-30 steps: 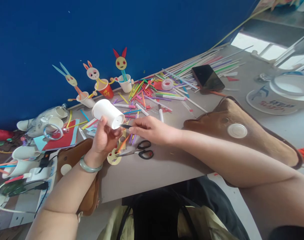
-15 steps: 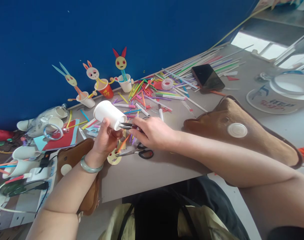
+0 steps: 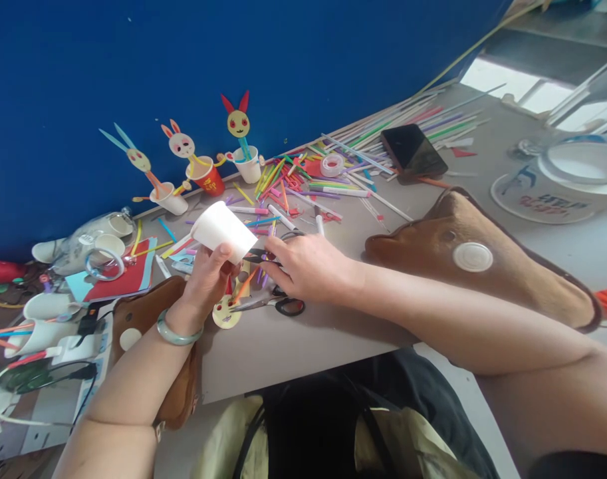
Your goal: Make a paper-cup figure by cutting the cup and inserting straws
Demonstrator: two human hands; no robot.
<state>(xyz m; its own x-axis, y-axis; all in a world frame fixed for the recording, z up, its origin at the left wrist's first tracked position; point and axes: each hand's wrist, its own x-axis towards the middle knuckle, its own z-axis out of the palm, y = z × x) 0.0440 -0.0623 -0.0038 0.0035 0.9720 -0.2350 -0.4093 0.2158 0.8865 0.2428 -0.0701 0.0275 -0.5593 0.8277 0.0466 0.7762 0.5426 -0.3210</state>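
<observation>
My left hand is wrapped round a white paper cup, which lies tilted with its base toward my other hand. Black-bladed scissors are gripped in my right hand, their blades at the base end of the cup. Whether the tips are inside the paper is hidden. Below the hands, a second pair of scissors with black handles rests on the table, its blades over a round yellow paper face. An orange strip lies beside that face.
Several paper-cup figures with eared faces, such as one in a red cup, stand along the blue wall. Coloured sticks, markers and a tape roll are scattered behind my hands. A phone and a brown cushion lie to the right.
The cup has turned so its base faces away from view. The scissors' blades were spread at the base half a second ago and have shifted slightly right with my right hand.
</observation>
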